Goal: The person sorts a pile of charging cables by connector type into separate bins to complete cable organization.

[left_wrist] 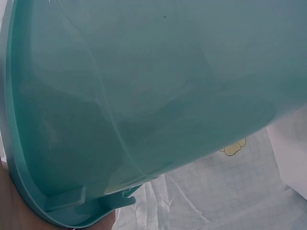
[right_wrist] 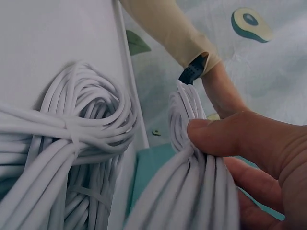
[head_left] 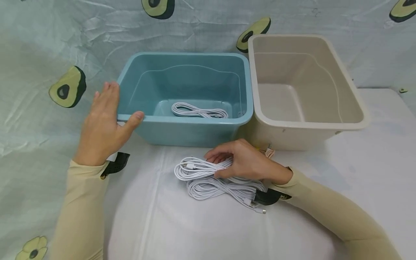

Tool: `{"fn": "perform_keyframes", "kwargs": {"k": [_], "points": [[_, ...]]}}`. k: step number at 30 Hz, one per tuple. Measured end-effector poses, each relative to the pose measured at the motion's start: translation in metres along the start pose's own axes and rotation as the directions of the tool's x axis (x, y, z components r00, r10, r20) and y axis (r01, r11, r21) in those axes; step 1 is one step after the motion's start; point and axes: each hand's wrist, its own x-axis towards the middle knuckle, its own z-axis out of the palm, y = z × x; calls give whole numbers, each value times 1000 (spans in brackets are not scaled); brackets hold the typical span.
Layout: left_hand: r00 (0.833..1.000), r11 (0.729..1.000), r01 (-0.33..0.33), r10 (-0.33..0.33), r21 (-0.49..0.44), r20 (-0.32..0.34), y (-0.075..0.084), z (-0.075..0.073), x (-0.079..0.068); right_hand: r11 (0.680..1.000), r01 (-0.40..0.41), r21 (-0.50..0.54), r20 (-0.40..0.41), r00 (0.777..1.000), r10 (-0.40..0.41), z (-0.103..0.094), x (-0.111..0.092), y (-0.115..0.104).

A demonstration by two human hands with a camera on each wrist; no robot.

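Note:
My right hand [head_left: 248,160] pinches a coiled bundle of white cable [head_left: 195,169] between thumb and fingers. In the right wrist view this held bundle [right_wrist: 184,191] stands on edge beside other white coils [right_wrist: 91,124]. Those coils [head_left: 208,188] lie on the table under and in front of the hand, a metal plug end sticking out. At the front left corner of a blue-green plastic bin [head_left: 185,130], my left hand [head_left: 101,124] rests on the rim, fingers straight and thumb over the front edge. Another white cable bundle [head_left: 198,110] lies inside that bin.
A beige plastic bin [head_left: 292,135] stands against the right side of the blue-green one. By its front foot a peach-coloured cable end [head_left: 269,152] shows behind my right hand. The table [head_left: 156,224] has a white cover, and an avocado-print cloth [head_left: 107,29] hangs behind.

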Motion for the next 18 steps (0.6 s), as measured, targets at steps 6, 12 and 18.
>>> {"fn": "perform_keyframes", "kwargs": {"k": [6,12,18], "points": [[1000,1000,0,0,-1,10,0,-2,1,1000,21,-12,-26,999,-22,0,-1,-3],[1000,1000,-1,1,4,6,0,-4,0,999,26,37,-19,1000,-25,-2,-1,-5],[999,1000,18,-18,14,27,2,-3,1,996,15,83,-16,1000,-13,-5,-3,-7]]}}
